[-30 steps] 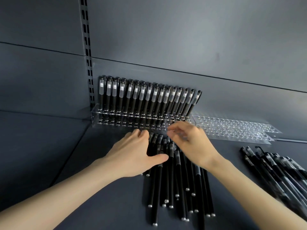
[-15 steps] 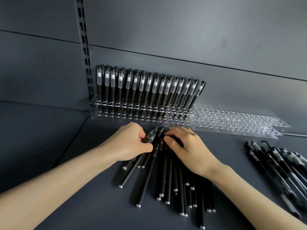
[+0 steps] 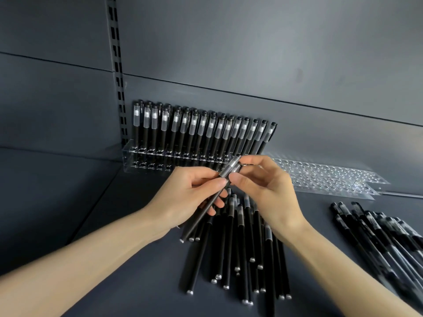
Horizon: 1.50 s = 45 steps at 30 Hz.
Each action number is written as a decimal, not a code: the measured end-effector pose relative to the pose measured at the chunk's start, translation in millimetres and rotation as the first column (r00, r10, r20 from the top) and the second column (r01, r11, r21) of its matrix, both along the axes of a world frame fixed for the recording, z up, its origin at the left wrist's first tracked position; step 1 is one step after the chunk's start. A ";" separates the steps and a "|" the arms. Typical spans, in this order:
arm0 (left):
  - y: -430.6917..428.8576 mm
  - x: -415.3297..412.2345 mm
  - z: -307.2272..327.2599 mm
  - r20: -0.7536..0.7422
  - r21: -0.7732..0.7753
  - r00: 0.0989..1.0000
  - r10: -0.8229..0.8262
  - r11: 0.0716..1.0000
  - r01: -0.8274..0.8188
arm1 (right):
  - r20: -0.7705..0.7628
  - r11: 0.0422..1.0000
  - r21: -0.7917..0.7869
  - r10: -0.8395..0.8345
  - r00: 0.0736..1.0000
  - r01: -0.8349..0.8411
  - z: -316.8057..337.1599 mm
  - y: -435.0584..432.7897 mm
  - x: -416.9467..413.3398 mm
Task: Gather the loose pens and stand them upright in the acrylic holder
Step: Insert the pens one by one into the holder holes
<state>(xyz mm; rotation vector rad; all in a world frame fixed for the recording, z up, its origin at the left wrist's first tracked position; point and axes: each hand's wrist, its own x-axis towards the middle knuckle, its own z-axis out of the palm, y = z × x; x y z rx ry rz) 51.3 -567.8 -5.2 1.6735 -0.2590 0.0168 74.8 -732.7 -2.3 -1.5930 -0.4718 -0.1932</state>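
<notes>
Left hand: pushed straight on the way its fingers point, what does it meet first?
The right hand, which pinches the caps of the held pens right beside the left hand. Behind it, probably the acrylic holder; depth is unclear.

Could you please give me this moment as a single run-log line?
phase: pick-up | left hand: grips held pens | right hand: pinches their cap end | acrylic holder: partly filled | loose pens: lying in pile

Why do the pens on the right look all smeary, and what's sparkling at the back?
Head view: the right-hand pen pile is smeared, probably motion blur near the frame edge; the sparkles are light glinting off the empty acrylic holder; the held pens look sharper.
</notes>
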 end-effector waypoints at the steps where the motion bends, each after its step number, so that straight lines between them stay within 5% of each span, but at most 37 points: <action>1: -0.5 0.7 -0.6 -0.008 -0.024 1.000 0.015 1.000 -0.015 | 0.007 0.999 0.038 -0.026 1.000 0.026 2.6 -0.8 1.1; 7: 2.9 9.4 -6.7 0.027 -0.031 0.969 0.246 0.969 -0.246 | 0.108 0.966 0.193 -0.193 0.975 0.170 32.1 -9.0 23.9; 15: 9.5 21.8 -13.6 0.028 -0.034 0.945 0.326 0.945 -0.325 | 0.326 0.921 0.085 -0.386 0.863 0.380 51.4 0.0 64.1; 23: 9.6 22.7 -18.9 0.085 -0.044 0.947 0.309 0.951 -0.307 | 0.432 0.902 0.032 -0.400 0.808 0.430 48.9 7.3 76.9; 45: 6.5 22.6 -18.3 0.111 -0.093 0.954 0.280 0.958 -0.270 | 0.426 0.823 -0.353 -0.283 0.859 0.445 44.8 5.3 78.3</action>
